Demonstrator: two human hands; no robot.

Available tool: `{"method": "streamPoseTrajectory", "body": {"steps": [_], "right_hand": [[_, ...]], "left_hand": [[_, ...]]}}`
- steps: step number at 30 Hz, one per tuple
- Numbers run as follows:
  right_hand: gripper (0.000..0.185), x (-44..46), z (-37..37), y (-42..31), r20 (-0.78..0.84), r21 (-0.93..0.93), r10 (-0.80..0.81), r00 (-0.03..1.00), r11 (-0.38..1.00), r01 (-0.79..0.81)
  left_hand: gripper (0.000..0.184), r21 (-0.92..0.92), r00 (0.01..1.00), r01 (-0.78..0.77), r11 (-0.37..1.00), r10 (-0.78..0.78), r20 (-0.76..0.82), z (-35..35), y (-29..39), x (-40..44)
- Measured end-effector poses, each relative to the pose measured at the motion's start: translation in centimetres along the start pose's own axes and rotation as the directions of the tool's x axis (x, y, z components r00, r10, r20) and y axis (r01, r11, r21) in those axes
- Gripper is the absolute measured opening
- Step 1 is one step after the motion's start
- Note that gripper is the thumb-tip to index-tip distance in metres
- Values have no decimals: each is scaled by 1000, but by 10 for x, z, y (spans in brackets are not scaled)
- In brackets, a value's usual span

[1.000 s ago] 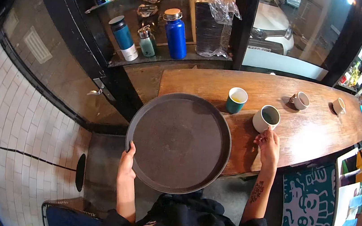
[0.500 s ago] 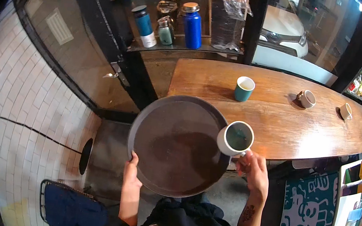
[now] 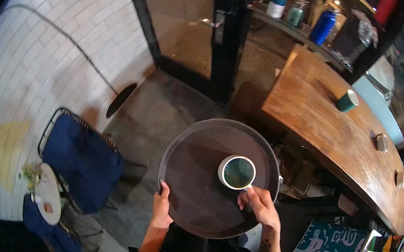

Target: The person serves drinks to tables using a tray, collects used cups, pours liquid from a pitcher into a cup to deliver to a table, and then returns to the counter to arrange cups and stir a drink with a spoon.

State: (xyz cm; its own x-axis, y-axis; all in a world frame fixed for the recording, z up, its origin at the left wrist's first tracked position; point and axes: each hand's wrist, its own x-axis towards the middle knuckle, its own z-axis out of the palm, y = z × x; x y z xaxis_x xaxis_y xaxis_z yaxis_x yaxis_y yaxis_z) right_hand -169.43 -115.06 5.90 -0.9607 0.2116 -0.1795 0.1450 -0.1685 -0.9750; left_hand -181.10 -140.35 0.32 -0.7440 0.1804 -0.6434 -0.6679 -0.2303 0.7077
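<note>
Mug (image 3: 228,180) over the right half of the tray (image 3: 193,173).
Left hand (image 3: 161,209) clamps the near-left rim, likely steadying it; right hand (image 3: 265,209) pinches the handle, probably keeping the mug upright. Can't tell if it's touching down. Vs earlier: mug further inboard, table (image 3: 311,99) farther right.

White brick wall (image 3: 88,26) meets a gray floor (image 3: 139,103) beside a glass door (image 3: 179,22). Blue-covered chairs (image 3: 79,161) flank a small round table (image 3: 47,192).

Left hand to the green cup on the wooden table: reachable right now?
Probably not: the left hand holds the tray by its rim, and the green cup stands off to the right, beyond it.
</note>
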Motion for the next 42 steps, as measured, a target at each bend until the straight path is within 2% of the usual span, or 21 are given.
{"method": "streamPoseTrajectory", "body": {"steps": [3,5,8,13,15,16,19,21,24,27,29,31,33,34,35,36,37,38,39,41,42], "right_hand": [[39,3,37,38,66,9,53,996,999,-53],[41,6,50,80,6,147,113,994,983,-112],[35,9,63,118,21,106,185,983,977,-186],[36,29,50,181,-138,76,332,933,943,-325],[37,43,30,203,-138,81,207,969,977,-198],[40,55,23,207,-198,75,185,963,982,-174],[43,94,-5,233,-326,102,194,925,980,-169],[40,117,-32,267,-338,134,189,922,979,-152],[23,151,-65,330,-398,307,237,886,945,-114],[23,188,-89,398,-541,396,271,796,917,-43],[23,214,-105,428,-579,347,293,761,933,-96],[22,240,-138,472,-557,226,206,805,970,-92],[18,267,-167,508,-569,247,236,788,963,-110],[19,280,-199,550,-578,-159,0,816,981,-112],[22,291,-225,586,-489,-536,-221,844,839,-91],[22,305,-227,582,-487,-535,-211,847,839,-99],[23,321,-225,568,-673,-91,114,731,968,-235],[24,333,-227,561,-678,381,470,564,882,-277],[24,339,-250,577,-677,383,475,562,879,-283],[31,348,-312,618,-580,76,457,674,854,-514],[31,348,-317,619,-584,-196,358,729,809,-554]], "left_hand": [[82,-16,987,58,998,-60,-151,-44,-19,-13],[75,-10,894,139,990,-130,-430,-61,-32,-14],[83,-182,916,47,982,-115,-385,-103,-75,5],[90,-141,904,65,988,-118,-410,-131,-118,50],[90,23,916,12,1000,-2,-402,-131,-134,72],[85,132,852,138,982,-50,-521,-121,-132,80],[80,107,775,201,974,-91,-626,-123,-171,119],[76,-43,776,233,971,-212,-593,-141,-212,146],[67,-137,863,132,982,-182,-472,-142,-248,177],[67,-157,783,219,963,-269,-561,-143,-291,194],[68,-140,688,302,943,-318,-652,-131,-303,195],[70,-45,790,294,955,-269,-551,-132,-323,197],[70,-67,766,305,950,-287,-575,-118,-329,196],[71,-79,755,302,950,-289,-588,-110,-329,198],[71,-81,748,310,947,-295,-595,-105,-331,197],[68,-127,748,325,937,-337,-572,-102,-331,196],[67,-173,749,338,925,-376,-546,-98,-331,197],[66,-155,755,330,931,-359,-550,-92,-329,197],[66,-155,750,334,930,-362,-553,-93,-330,195],[67,-124,716,399,909,-393,-577,-94,-335,195],[72,-121,720,409,905,-401,-566,-93,-331,194]]}}
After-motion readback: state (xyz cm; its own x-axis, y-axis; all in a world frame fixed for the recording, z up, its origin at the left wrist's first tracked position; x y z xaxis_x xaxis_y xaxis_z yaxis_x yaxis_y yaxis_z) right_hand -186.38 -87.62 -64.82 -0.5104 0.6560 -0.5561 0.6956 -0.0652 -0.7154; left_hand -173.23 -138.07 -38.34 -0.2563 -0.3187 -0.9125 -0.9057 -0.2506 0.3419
